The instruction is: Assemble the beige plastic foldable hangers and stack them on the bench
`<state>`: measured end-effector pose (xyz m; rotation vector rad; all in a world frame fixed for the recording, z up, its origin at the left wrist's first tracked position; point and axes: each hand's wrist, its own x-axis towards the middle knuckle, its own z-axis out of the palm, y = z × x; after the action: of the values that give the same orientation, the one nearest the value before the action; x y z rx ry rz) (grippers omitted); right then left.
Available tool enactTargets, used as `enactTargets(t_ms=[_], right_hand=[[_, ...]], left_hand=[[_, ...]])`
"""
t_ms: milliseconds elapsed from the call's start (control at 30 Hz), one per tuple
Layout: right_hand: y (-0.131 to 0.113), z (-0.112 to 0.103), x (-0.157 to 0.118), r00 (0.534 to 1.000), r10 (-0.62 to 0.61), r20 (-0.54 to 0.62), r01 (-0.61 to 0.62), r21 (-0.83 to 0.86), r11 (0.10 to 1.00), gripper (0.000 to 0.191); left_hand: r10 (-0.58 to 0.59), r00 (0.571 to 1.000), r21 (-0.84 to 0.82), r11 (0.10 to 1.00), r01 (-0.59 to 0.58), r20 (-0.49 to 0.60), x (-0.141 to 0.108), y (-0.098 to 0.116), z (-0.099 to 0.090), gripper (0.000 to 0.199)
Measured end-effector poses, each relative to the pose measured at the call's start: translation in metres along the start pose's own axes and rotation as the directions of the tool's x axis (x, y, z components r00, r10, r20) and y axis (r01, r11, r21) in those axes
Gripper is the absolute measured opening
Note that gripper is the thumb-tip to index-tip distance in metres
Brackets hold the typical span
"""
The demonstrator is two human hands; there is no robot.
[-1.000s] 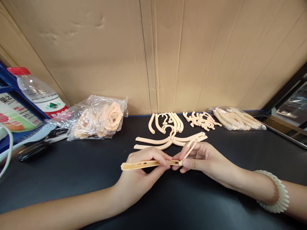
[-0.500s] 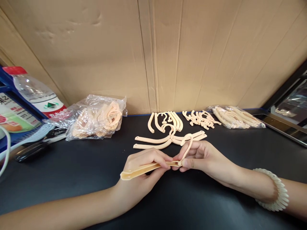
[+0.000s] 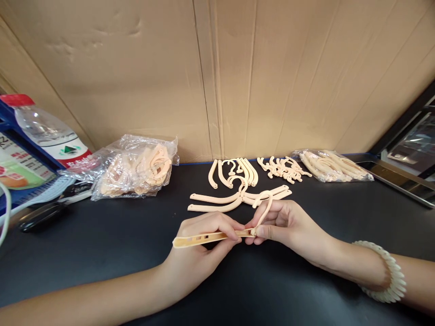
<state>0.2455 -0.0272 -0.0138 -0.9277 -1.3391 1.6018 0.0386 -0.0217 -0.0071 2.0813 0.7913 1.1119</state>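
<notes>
1. Clasping a pale hanger arm [image 3: 199, 240] between thumb and fingers of the left hand [image 3: 195, 262], hollow side showing.
2. Pinching a pale hook [image 3: 269, 208] by its base at the arm's 3 o'clock end, with the right hand [image 3: 294, 228].
3. Seeing, from the hands, joined hanger pieces [image 3: 217, 199] at 12 o'clock, a hook pile [image 3: 283, 169] at 1, a right bag [image 3: 335, 166] at 2.
4. Noting a left bag [image 3: 136, 170] at 10, then a bottle [image 3: 49, 129]: green triangular logo, red lettering too indistinct to read.
</notes>
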Motion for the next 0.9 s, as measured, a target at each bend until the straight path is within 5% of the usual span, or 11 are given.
enactTargets(t_ms=[200,600,900], right_hand=[[0.0005,0.0007,0.0004,1.000,-0.023,-0.004,0.023,-0.006,1.000,0.023],[0.0026,0.0002,0.0006,0.999,-0.045,-0.009,0.045,-0.014,0.999,0.017],[0.0041,-0.0004,0.0024,0.984,-0.172,-0.054,0.165,-0.107,0.980,0.014]], left_hand=[[-0.042,0.999,-0.077,0.996,0.041,-0.002,-0.0017,-0.0004,0.0029,0.012],[-0.308,0.951,-0.321,0.898,0.300,0.026,0.0037,-0.0023,0.0034,0.012],[-0.392,0.917,-0.426,0.820,0.382,0.068,0.0055,-0.0080,0.0017,0.019]])
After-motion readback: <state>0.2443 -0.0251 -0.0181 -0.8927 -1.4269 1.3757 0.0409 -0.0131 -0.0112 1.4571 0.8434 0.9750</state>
